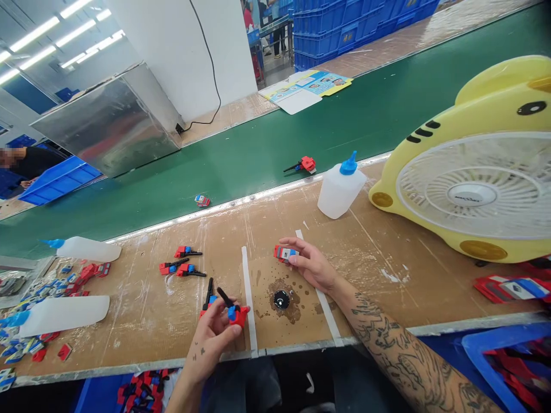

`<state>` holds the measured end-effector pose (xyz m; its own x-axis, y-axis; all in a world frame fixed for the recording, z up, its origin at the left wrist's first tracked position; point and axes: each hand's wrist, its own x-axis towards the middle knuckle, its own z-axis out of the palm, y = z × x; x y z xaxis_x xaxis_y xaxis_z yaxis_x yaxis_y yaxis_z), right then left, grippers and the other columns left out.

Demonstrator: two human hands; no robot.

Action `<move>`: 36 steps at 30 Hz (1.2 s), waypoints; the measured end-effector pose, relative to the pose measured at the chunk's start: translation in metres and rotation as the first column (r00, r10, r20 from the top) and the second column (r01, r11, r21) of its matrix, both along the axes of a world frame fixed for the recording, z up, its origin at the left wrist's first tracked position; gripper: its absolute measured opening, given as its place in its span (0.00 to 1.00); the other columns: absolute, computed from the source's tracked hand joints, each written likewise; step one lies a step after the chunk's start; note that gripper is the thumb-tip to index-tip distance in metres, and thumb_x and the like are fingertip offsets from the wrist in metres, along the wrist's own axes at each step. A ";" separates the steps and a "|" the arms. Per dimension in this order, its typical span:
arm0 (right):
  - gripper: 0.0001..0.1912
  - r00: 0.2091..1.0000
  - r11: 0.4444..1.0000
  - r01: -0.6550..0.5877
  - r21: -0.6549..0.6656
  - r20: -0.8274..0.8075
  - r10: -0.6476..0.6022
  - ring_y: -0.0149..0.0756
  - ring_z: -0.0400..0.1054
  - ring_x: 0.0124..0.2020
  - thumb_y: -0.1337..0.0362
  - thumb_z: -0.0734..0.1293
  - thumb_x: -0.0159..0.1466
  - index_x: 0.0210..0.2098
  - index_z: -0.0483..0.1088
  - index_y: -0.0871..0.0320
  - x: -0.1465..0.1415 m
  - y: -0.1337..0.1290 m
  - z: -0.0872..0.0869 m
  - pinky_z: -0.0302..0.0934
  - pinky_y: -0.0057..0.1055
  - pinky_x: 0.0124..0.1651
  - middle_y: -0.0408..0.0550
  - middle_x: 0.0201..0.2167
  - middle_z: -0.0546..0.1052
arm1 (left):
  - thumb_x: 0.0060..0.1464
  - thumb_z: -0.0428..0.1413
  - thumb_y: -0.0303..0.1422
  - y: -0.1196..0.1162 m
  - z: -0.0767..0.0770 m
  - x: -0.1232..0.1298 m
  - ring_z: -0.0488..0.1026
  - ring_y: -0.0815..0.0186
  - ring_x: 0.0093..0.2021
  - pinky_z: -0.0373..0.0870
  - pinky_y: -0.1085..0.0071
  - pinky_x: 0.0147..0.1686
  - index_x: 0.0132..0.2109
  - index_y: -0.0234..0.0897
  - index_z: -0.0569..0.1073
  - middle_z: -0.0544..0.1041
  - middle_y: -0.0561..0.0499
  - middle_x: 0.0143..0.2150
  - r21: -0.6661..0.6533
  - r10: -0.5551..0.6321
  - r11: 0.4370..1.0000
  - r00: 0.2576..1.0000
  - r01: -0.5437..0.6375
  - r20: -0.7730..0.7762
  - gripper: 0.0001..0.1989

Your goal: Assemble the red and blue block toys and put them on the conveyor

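Observation:
My left hand [213,332] grips a small red and blue toy piece with a black stick [232,310] near the bench's front edge. A second such piece [208,295] lies just behind my fingers. My right hand [312,264] pinches a small red, blue and grey block [284,253] between thumb and fingers above the worn bench top [370,252]. Below that hand a black round cap [281,299] sits in a dark glue stain, between two white tape strips [248,298].
Three finished pieces [183,265] lie left of centre. A white glue bottle with blue cap [341,187] stands by the green conveyor [267,149], which carries two pieces. A yellow fan [473,172] fills the right. Two bottles and loose parts [64,310] lie at left.

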<state>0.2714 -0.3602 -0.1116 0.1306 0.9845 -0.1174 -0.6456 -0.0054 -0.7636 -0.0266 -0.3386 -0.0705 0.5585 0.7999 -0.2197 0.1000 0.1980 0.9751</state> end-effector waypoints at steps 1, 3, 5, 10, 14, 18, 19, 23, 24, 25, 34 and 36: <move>0.25 1.000 1.000 -0.002 0.001 -0.001 0.002 0.34 0.69 0.36 0.62 0.78 0.52 0.48 0.74 0.54 0.000 0.000 0.000 0.60 0.28 0.36 0.48 0.43 0.78 | 0.57 0.61 0.30 0.002 0.004 0.004 0.76 0.54 0.54 0.73 0.61 0.53 0.55 0.43 0.71 0.75 0.45 0.51 0.194 -0.095 0.974 0.991 0.112 -0.096 0.19; 0.25 1.000 1.000 -0.007 0.007 0.003 0.007 0.35 0.70 0.38 0.62 0.78 0.52 0.48 0.73 0.54 0.000 0.000 -0.001 0.60 0.28 0.36 0.48 0.44 0.78 | 0.60 0.56 0.26 0.008 0.015 0.013 0.72 0.55 0.58 0.72 0.61 0.54 0.57 0.44 0.71 0.72 0.43 0.54 0.531 -0.233 0.754 0.913 0.387 -0.335 0.18; 0.26 1.000 1.000 -0.004 0.014 0.008 0.004 0.35 0.70 0.38 0.62 0.78 0.52 0.49 0.73 0.54 0.000 0.000 -0.001 0.61 0.29 0.37 0.48 0.44 0.78 | 0.61 0.51 0.22 0.013 0.027 0.025 0.68 0.57 0.61 0.70 0.60 0.57 0.57 0.47 0.71 0.70 0.43 0.57 0.662 -0.270 0.489 0.820 0.568 -0.505 0.21; 0.26 1.000 1.000 0.005 0.020 0.022 -0.006 0.35 0.71 0.38 0.62 0.78 0.52 0.49 0.72 0.54 0.000 0.000 0.001 0.61 0.30 0.40 0.48 0.43 0.78 | 0.63 0.48 0.20 0.022 0.055 0.056 0.68 0.55 0.58 0.74 0.60 0.50 0.56 0.46 0.71 0.67 0.41 0.59 0.662 -0.237 -0.033 0.638 0.749 -0.733 0.21; 0.26 0.999 0.999 0.005 0.038 0.039 -0.007 0.37 0.71 0.40 0.62 0.77 0.52 0.49 0.72 0.54 0.000 0.000 0.001 0.62 0.30 0.42 0.48 0.43 0.78 | 0.64 0.48 0.22 0.024 0.067 0.074 0.71 0.58 0.49 0.76 0.62 0.43 0.53 0.41 0.72 0.70 0.40 0.52 0.637 -0.213 -0.201 0.601 0.744 -0.770 0.16; 0.25 0.998 0.999 0.014 0.049 0.054 -0.016 0.38 0.72 0.41 0.62 0.77 0.53 0.50 0.72 0.55 0.000 0.000 0.000 0.62 0.31 0.42 0.48 0.43 0.78 | 0.63 0.50 0.23 0.023 0.068 0.081 0.70 0.58 0.47 0.75 0.59 0.44 0.52 0.41 0.73 0.71 0.40 0.53 0.592 -0.225 -0.231 0.550 0.772 -0.804 0.14; 0.26 0.999 0.999 0.016 0.048 0.052 -0.018 0.38 0.72 0.41 0.62 0.77 0.52 0.50 0.72 0.54 0.000 0.001 0.000 0.63 0.31 0.42 0.48 0.42 0.78 | 0.63 0.50 0.23 0.023 0.067 0.081 0.70 0.57 0.48 0.75 0.58 0.44 0.52 0.41 0.73 0.71 0.40 0.53 0.579 -0.230 -0.225 0.534 0.784 -0.813 0.14; 0.30 0.999 0.999 0.019 0.035 0.030 -0.020 0.38 0.72 0.43 0.62 0.78 0.51 0.52 0.70 0.53 0.000 0.001 -0.001 0.63 0.31 0.42 0.47 0.39 0.78 | 0.63 0.48 0.23 0.025 0.063 0.076 0.70 0.56 0.49 0.72 0.58 0.47 0.55 0.47 0.73 0.71 0.41 0.57 0.535 -0.279 -0.138 0.485 0.834 -0.829 0.19; 0.30 0.999 0.999 0.021 0.035 0.032 -0.022 0.39 0.72 0.43 0.62 0.78 0.51 0.52 0.69 0.53 0.000 0.001 -0.001 0.63 0.31 0.44 0.46 0.39 0.78 | 0.63 0.48 0.23 0.026 0.062 0.074 0.70 0.56 0.50 0.71 0.58 0.48 0.56 0.49 0.72 0.70 0.41 0.57 0.538 -0.298 -0.095 0.492 0.838 -0.818 0.21; 0.30 0.999 0.999 0.018 0.038 0.040 -0.020 0.39 0.71 0.44 0.62 0.78 0.51 0.52 0.70 0.53 0.000 0.000 -0.002 0.63 0.32 0.45 0.47 0.40 0.78 | 0.62 0.48 0.22 0.028 0.061 0.071 0.69 0.55 0.51 0.70 0.58 0.50 0.58 0.50 0.72 0.70 0.41 0.58 0.551 -0.315 -0.041 0.513 0.833 -0.799 0.23; 0.28 0.990 0.986 -0.093 0.136 0.121 0.077 0.40 0.70 0.48 0.62 0.80 0.51 0.48 0.70 0.54 -0.003 -0.002 -0.005 0.61 0.34 0.51 0.49 0.48 0.76 | 0.59 0.59 0.31 0.051 0.042 0.069 0.72 0.56 0.53 0.67 0.61 0.55 0.60 0.45 0.69 0.74 0.44 0.54 0.562 -0.142 0.747 0.910 0.356 -0.389 0.22; 0.28 0.987 0.984 -0.114 0.140 0.131 0.096 0.40 0.70 0.48 0.62 0.80 0.51 0.49 0.70 0.54 -0.003 -0.002 -0.005 0.61 0.34 0.50 0.50 0.48 0.76 | 0.59 0.60 0.33 0.055 0.034 0.078 0.73 0.57 0.53 0.67 0.62 0.56 0.61 0.44 0.68 0.75 0.45 0.54 0.470 -0.072 0.860 0.961 0.196 -0.268 0.23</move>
